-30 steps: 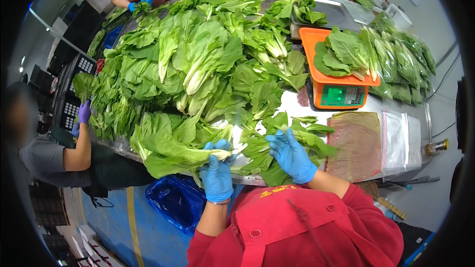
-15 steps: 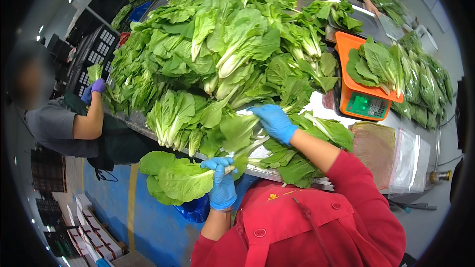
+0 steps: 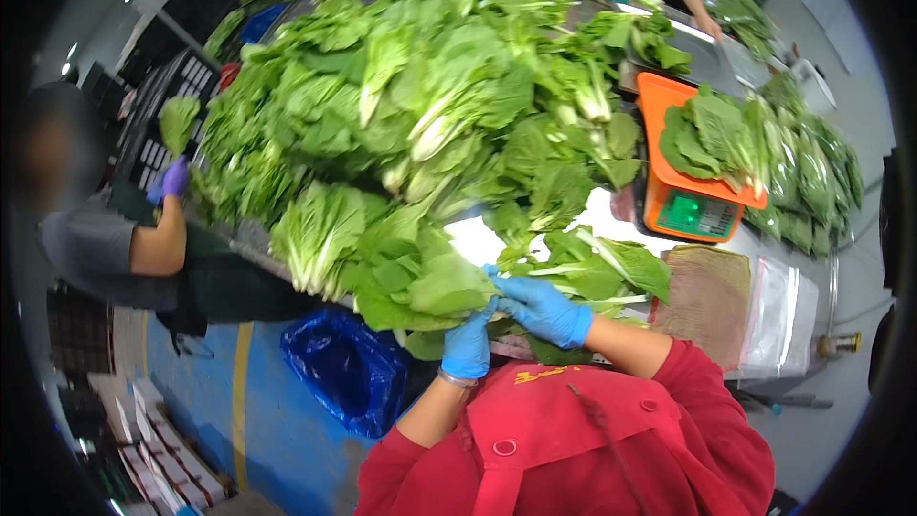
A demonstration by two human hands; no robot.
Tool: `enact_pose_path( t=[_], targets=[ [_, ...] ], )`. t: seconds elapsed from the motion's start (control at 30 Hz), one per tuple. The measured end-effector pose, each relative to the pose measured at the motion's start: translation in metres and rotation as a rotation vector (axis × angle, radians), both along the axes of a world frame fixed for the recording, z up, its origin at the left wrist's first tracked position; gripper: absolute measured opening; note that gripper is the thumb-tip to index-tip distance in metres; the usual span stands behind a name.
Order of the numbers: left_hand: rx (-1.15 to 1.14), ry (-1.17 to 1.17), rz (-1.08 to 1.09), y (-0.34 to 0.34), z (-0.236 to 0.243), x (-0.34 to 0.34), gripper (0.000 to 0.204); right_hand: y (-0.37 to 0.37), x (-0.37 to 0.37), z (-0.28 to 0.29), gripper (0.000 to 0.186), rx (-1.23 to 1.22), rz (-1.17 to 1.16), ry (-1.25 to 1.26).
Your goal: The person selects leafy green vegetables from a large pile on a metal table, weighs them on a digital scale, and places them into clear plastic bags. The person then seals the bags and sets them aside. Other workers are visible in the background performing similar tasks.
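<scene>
In my gloved left hand is the stem end of a bunch of leafy greens, its broad leaves fanning out to the left over the table edge. My gloved right hand meets it from the right, fingers closed at the same stems; the fingertips of both hands nearly touch and partly hide the stem ends. Loose greens with white stems lie on the table just beyond my right hand. A large heap of greens covers the table ahead.
An orange scale bearing greens stands at right, beside bagged greens. Nearer lie a brownish sheet and clear plastic bags. A blue-lined bin stands below left. A purple-gloved co-worker works at left; others stand opposite.
My left hand has swung right, bringing its leaves from beside the table to my right hand, which has moved down nearer me. The blue-lined bin is now uncovered. The left co-worker's leaf has shifted.
</scene>
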State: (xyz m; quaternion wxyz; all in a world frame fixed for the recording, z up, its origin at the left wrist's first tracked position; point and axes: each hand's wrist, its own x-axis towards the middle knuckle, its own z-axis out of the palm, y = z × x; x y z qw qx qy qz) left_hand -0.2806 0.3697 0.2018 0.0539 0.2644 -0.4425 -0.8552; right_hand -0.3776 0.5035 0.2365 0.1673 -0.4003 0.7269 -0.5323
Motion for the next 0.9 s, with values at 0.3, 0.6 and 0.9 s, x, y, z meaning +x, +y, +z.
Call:
enact_pose_path(
  t=[0.3,0.6,0.9],
  targets=[
    [0.016,0.31,-0.021,0.001,0.053,-0.028,0.047,0.026,-0.008,0.007,0.04,-0.058,-0.294,-0.931],
    [-0.117,0.016,-0.138,0.04,0.063,-0.052,0.03,0.18,-0.013,0.04,0.029,0.026,-0.59,-0.456],
    [0.003,0.064,-0.244,0.188,0.122,-0.15,0.039,0.361,-0.117,0.068,0.03,-0.488,-1.165,-0.137]
  ],
)
